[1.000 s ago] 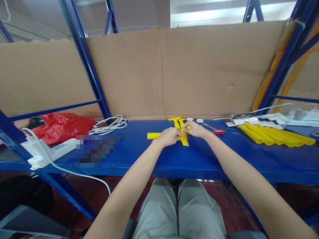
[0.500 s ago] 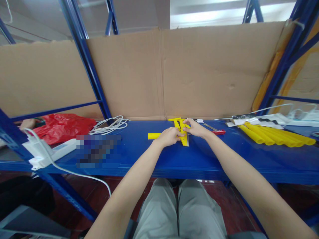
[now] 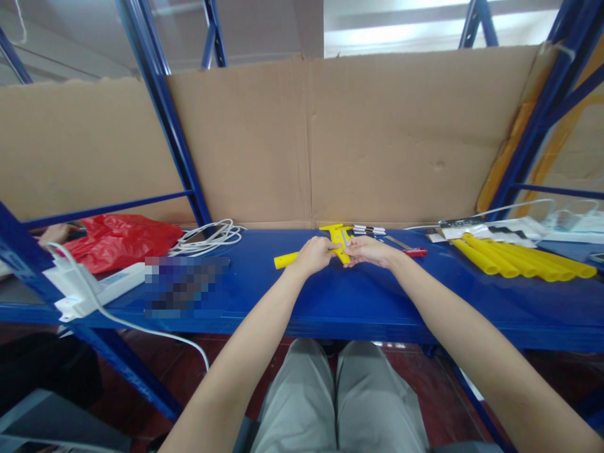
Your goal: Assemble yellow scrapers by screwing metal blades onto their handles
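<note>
From my remote head view, the yellow tube point(image 3: 285, 260) is at the middle of the blue table point(image 3: 245, 277), its free end projecting to the left of the left hand point(image 3: 315, 255). The left hand is closed around it. The right hand point(image 3: 370, 250) has its fingers drawn in at the yellow T-shaped piece point(image 3: 336, 235); I cannot tell whether they grip it. Beyond lie the white markers point(image 3: 369, 230); the red knife point(image 3: 415, 252) rests right of them. Farther right, yellow tubes point(image 3: 519, 257) lie side by side. Far left: red bag point(image 3: 125, 242), coiled white cable point(image 3: 212, 236).
</note>
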The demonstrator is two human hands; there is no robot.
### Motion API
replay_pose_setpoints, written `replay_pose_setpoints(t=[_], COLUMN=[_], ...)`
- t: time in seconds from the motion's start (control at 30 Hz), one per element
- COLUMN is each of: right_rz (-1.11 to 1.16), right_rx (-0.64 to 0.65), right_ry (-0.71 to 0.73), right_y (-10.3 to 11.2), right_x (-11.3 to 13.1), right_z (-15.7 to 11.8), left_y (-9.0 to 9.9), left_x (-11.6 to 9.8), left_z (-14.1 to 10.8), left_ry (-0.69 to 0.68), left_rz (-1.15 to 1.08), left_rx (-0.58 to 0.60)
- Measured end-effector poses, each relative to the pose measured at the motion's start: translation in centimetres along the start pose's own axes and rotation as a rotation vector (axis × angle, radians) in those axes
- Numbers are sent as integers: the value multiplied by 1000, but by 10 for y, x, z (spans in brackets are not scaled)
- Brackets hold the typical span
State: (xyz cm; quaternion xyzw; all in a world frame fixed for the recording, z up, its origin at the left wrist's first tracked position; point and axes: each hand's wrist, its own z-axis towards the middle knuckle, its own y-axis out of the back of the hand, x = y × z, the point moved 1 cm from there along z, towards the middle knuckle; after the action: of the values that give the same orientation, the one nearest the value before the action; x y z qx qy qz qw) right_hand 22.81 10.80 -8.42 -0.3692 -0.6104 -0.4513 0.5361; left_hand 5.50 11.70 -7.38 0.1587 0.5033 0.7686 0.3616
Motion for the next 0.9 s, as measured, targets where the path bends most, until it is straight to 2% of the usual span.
replay_pose_setpoints(t=[0.3,0.47,0.63,0.73,0.8,0.83,0.9], right_rz=[-19,-59,-37,6,-7,-52,-248], right_rx=[-20,-32,-30,-34,-94,-164,-386], right_ry=[65,49,14,33,80,105,136], right_y=[-3,-7,-12,-14,-10,-6,9], right_x=[0,1,2,8,14,16,19], right_z=[-2,-3,-4,-3,-2,-1,-2], left_y=[-2,-3,2,6,8,9,11], left_x=[1,-1,-7,-11,-14,-14,-13], left_z=[-3,-5,-8,-7,-6,-5,-4], left_ry=[-36,-41,26,104,146,165,199], left_rz=[16,118,207,190,138,104,25], left_rx=[-36,-2,38,1,-61,-103,-204])
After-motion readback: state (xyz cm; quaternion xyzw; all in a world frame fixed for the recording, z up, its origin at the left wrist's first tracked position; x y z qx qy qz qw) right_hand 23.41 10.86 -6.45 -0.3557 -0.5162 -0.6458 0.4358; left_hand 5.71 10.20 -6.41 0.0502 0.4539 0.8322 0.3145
